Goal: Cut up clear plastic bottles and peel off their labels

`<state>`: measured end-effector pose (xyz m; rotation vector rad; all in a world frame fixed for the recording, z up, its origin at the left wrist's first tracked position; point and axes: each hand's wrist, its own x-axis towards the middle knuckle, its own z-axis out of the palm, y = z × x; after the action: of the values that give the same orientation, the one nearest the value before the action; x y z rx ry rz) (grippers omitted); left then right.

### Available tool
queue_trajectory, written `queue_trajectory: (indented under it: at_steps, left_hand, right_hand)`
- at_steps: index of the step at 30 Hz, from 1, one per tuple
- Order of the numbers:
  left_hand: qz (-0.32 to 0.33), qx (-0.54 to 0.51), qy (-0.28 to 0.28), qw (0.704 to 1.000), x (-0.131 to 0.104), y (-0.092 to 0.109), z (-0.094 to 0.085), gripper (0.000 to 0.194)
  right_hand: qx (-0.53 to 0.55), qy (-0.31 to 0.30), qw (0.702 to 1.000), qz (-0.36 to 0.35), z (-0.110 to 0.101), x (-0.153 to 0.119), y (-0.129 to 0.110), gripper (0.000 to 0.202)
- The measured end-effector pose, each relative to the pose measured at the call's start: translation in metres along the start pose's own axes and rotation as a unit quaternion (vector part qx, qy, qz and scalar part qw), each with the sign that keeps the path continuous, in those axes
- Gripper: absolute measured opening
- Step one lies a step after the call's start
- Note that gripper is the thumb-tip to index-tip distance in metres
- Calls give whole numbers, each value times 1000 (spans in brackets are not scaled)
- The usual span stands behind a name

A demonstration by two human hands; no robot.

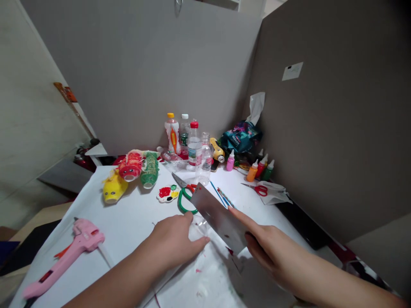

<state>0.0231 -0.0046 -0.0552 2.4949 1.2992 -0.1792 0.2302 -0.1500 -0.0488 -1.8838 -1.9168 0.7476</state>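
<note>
A cleaver (220,216) with a broad metal blade is held up in my right hand (268,246), whose fingers wrap round its handle; the index finger lies along the blade's top. To its left, my left hand (175,239) presses on a clear plastic piece (201,224), apparently part of a bottle, on the white paper (195,282). The blade hangs just right of this piece; whether they touch I cannot tell. Green-handled scissors (183,201) lie just beyond my left hand. Blue paintbrushes (220,194) rest behind the blade.
Red, green and yellow fish-shaped crafts (131,169) stand at back left, near a paint palette (168,193). A pink glue gun (77,244) lies at left. Several bottles (194,143) and paint tubes (252,171) stand at the back; red scissors (259,189) lie at right. Grey partitions (154,72) enclose the table.
</note>
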Motion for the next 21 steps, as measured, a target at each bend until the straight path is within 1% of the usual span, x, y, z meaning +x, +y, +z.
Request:
queue_trajectory:
  at_steps: [4,9,12,16,19,21]
  left_hand:
    - [-4,7,-6,1000,0,0,0,58]
    - [-15,15,-11,1000,-2,3,-4,59]
    - [-19,19,-8,1000,-3,6,-5,58]
    - [-27,17,-7,999,-2,6,-5,57]
    - [-25,21,-1,999,-2,6,-6,57]
    - [-22,23,-1,999,-1,6,-6,55]
  right_hand:
    - [-46,17,999,-16,1,1,-1,76]
    - [-157,-21,987,-5,2,4,-10,89]
    - [-185,-42,982,-5,1,6,-16,96]
    - [-193,-82,977,42,-8,10,-30,93]
    - [-208,-120,967,84,-18,15,-44,95]
    - [-214,-132,964,87,-23,19,-52,94]
